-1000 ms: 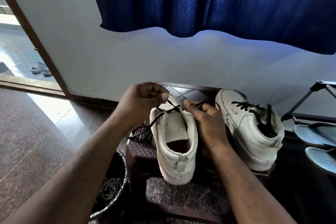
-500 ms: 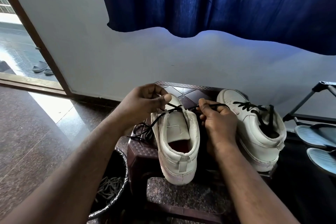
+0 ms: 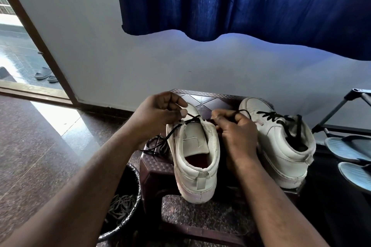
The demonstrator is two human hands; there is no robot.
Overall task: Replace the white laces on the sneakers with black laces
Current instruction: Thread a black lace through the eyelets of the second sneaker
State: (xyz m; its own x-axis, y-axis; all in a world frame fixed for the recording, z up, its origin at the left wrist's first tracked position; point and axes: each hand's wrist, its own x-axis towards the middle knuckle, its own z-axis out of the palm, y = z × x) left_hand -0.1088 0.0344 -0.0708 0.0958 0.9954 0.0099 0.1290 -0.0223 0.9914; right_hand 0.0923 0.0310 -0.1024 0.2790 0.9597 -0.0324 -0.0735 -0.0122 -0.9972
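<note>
Beneath a blue curtain [image 3: 251, 0], both hands pinch the black lace [image 3: 193, 119] across the near sneaker [image 3: 195, 158] on a stool [image 3: 208, 100]: left hand [image 3: 160, 113], right hand [image 3: 234, 132].

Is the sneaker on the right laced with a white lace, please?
No, the right sneaker carries a black lace crisscrossed up its front.

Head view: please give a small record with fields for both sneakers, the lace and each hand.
unfinished sneaker: on stool, black lace only near the toe
laced sneaker: beside it, black lace crossed up its front
left hand: pinches one lace end
right hand: grips the other end
bin: holds pale laces
</note>
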